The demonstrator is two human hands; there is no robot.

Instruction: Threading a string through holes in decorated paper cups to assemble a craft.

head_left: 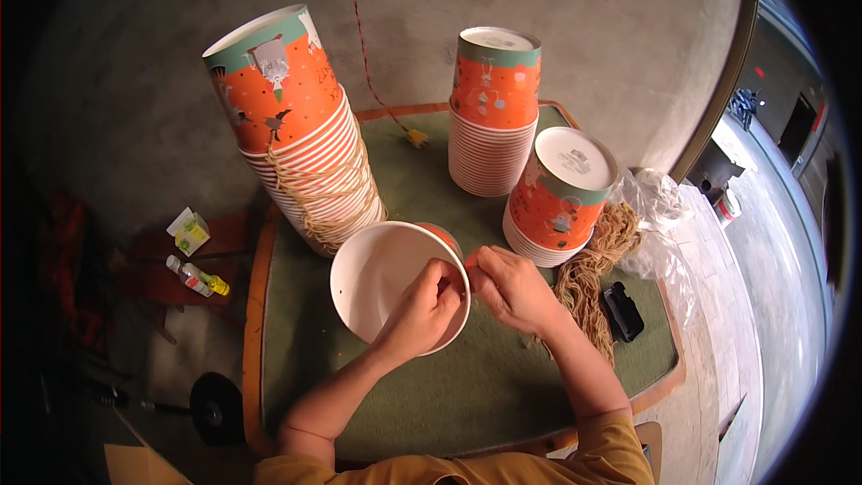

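Note:
A white-lined paper bucket lies tilted on the table, its mouth facing me; a small dark hole shows in its left wall. My left hand reaches inside, fingers curled together against the right-hand wall near the rim. Just outside that rim, my right hand is closed in a pinch, fingertips close to the left ones. What the fingers of either hand hold is hidden. Beside my right wrist lies a loose bundle of tan cord, trailing toward the table's near side.
Left stands a tall, leaning stack of orange buckets with cords hanging over it. Two upside-down stacks, one taller and one shorter, stand at right. A black case, clear plastic bag and yellow plug lie around the green table.

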